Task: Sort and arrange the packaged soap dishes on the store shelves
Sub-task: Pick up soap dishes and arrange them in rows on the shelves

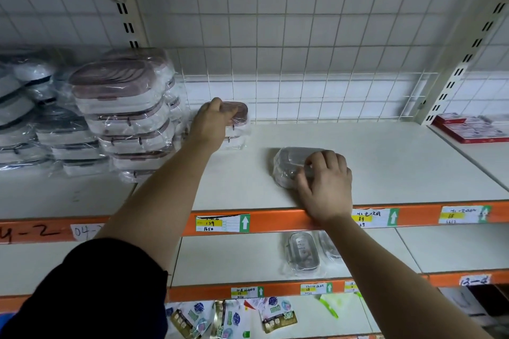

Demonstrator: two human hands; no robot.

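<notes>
My left hand (213,122) grips a plastic-wrapped pink-lidded soap dish (239,112) beside the stack of pink dishes (129,118). My right hand (327,187) clasps a wrapped grey soap dish (292,162) on the white shelf (399,162).

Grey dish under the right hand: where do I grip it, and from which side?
Take the grey dish across its narrower width, from above and from the shelf front, where the right hand lies now. It sits flat and low with rounded corners, so a span over the top is probably surest. Pinch the hard body, not the loose clear wrap.
</notes>
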